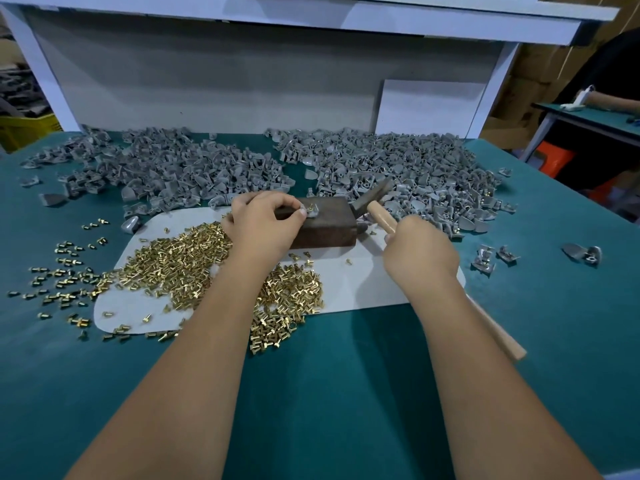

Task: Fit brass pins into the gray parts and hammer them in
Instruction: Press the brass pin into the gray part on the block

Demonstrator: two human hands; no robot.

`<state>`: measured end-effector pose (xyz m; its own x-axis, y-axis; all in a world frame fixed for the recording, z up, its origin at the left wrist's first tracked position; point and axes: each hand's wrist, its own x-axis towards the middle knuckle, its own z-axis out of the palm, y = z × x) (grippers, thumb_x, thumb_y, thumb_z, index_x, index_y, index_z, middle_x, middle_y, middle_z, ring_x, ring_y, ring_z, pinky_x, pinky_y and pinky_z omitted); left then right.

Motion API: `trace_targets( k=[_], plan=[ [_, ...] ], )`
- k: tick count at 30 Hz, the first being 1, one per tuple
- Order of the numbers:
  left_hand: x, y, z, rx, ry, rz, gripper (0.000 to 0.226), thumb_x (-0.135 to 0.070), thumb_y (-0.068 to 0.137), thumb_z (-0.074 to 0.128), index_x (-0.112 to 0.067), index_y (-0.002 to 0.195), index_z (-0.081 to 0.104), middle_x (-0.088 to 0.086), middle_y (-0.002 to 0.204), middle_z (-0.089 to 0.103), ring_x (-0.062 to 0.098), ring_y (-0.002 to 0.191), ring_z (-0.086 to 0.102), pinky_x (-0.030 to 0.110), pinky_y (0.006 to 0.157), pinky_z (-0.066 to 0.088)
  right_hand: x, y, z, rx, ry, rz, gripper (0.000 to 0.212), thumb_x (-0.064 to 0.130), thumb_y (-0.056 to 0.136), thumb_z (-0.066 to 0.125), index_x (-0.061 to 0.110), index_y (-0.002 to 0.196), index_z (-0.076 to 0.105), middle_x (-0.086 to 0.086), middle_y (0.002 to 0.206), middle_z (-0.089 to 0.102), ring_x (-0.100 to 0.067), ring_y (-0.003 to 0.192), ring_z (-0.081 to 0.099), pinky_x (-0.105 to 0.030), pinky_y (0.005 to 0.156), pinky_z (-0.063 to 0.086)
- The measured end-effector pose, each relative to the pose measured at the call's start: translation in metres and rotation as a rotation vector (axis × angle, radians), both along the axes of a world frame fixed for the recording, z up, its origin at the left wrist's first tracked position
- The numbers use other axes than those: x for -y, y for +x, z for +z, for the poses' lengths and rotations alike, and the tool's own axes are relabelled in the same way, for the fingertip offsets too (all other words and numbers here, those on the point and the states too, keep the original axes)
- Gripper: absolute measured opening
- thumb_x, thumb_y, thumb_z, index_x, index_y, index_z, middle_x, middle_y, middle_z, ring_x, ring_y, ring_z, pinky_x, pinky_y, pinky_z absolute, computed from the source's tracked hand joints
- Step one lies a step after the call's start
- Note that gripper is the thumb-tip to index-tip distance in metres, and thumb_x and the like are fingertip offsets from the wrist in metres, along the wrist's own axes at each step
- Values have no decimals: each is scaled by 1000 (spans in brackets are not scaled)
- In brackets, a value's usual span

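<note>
Brass pin [312,210] seated in gray part [309,212] atop wooden block [325,225]; left hand [264,226] grip pinching part; right hand [419,252] grip wrapped round hammer [378,216] handle.

No lettering, label, brand mark or number can be read anywhere on the bench [346,393]; the gray parts [398,161], the brass pins [180,258] and the white sheet [363,285] beneath them carry no legible print.
</note>
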<state>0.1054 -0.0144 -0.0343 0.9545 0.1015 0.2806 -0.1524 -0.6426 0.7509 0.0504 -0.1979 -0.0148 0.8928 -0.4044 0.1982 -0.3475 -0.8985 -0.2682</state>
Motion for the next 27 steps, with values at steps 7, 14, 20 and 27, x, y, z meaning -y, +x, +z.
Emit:
trace_targets(
  k=[7, 14, 20, 27],
  plan=[
    [7, -2, 1, 31, 40, 99, 8, -44, 87, 68, -40, 80, 66, -27, 88, 51, 14, 128, 28, 40, 95, 15, -4, -16, 21, 352, -21, 144, 17, 28, 95, 48, 24, 111, 51, -3, 83, 60, -27, 68, 48, -31, 57, 32],
    [9, -2, 1, -6, -49, 108, 27, -42, 86, 71, -45, 63, 58, -25, 99, 61, 16, 128, 30, 41, 102, 20, -21, -24, 31, 402, -131, 236, 47, 29, 94, 51, 49, 136, 41, 0, 95, 65, -27, 75, 58, -27, 52, 27],
    [9, -2, 3, 5, -14, 105, 20, -42, 88, 69, -45, 70, 62, -26, 105, 61, 17, 127, 33, 43, 102, 21, -25, -28, 15, 361, -171, 223, 48, 27, 94, 49, 46, 137, 38, -3, 90, 61, -25, 62, 41, -29, 51, 22],
    [10, 3, 0, 30, -76, 45, 34, -33, 87, 73, -46, 61, 54, -21, 98, 60, 18, 130, 40, 47, 112, 25, -37, -32, 8, 398, -266, 261, 58, 19, 89, 58, 39, 141, 40, -7, 88, 61, -29, 70, 56, -29, 53, 28]
  ],
)
